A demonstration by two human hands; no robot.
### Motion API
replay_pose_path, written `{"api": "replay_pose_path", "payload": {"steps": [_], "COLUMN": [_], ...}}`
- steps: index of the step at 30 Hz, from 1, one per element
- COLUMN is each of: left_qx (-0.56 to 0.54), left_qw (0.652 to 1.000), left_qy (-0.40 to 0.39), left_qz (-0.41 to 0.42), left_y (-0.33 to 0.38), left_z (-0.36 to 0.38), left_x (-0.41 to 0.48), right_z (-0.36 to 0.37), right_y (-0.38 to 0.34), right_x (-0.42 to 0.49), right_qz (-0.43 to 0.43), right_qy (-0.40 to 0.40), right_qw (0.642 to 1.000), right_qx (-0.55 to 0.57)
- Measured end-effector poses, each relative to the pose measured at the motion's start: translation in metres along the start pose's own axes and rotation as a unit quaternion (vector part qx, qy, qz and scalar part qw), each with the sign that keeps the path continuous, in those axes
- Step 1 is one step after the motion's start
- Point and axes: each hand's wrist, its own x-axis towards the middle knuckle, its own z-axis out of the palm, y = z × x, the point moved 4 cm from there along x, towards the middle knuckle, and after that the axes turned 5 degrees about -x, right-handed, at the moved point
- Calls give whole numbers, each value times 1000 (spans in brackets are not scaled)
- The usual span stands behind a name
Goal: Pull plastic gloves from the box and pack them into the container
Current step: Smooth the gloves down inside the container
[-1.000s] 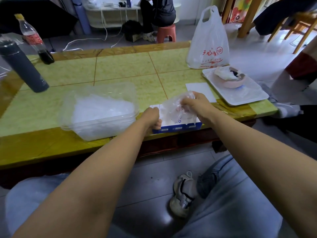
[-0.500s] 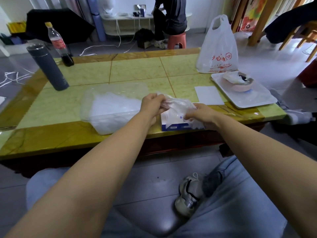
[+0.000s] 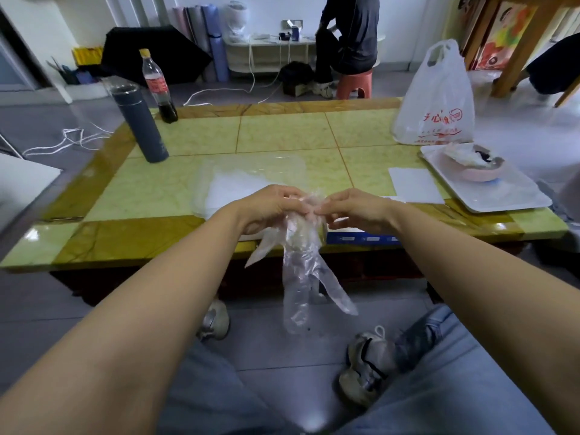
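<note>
Over tiled table [image 3: 282, 136], left hand [image 3: 270, 208] and right hand [image 3: 357, 210] pinch dangling gloves [image 3: 301, 277].

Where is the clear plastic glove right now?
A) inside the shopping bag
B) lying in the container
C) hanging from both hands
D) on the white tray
C: the left hand and right hand both pinch the glove, which dangles beneath them.

Head-worn wide view, looking forward and down, table [image 3: 157, 196] close ahead
</note>
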Motion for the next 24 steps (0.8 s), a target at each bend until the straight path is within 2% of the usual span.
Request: {"api": "replay_pose_path", "payload": {"steps": [4, 7, 10, 12, 17, 20, 22, 24], "left_qx": [28, 28, -39, -72, -44, 7, 5, 26], "left_qw": [998, 996, 997, 996, 989, 995, 997, 996], "left_qy": [50, 31, 38, 38, 142, 99, 71, 84], "left_qz": [-34, -78, -53, -26, 12, -14, -27, -28], "left_y": [-10, -16, -13, -9, -1, 0, 3, 6], "left_z": [-32, -46, -58, -64, -88, -94, -95, -100], "left_x": [-8, -18, -24, -25, -25, -27, -29, -29], "right_z": [2, 2, 6, 11, 26, 21, 20, 22], "right_y": [-9, -21, -26, -29, -39, -47, -51, -53], "right_x": [17, 20, 23, 28, 35, 45, 50, 55], "right_qz": [-44, -75, -70, -54, -50, -59, -45, -26], "right_qy": [110, 161, 146, 123, 70, 102, 121, 123], "right_qw": [993, 981, 980, 987, 995, 990, 991, 992], "right_qx": [30, 77, 111, 84, 53, 81, 39, -20]}}
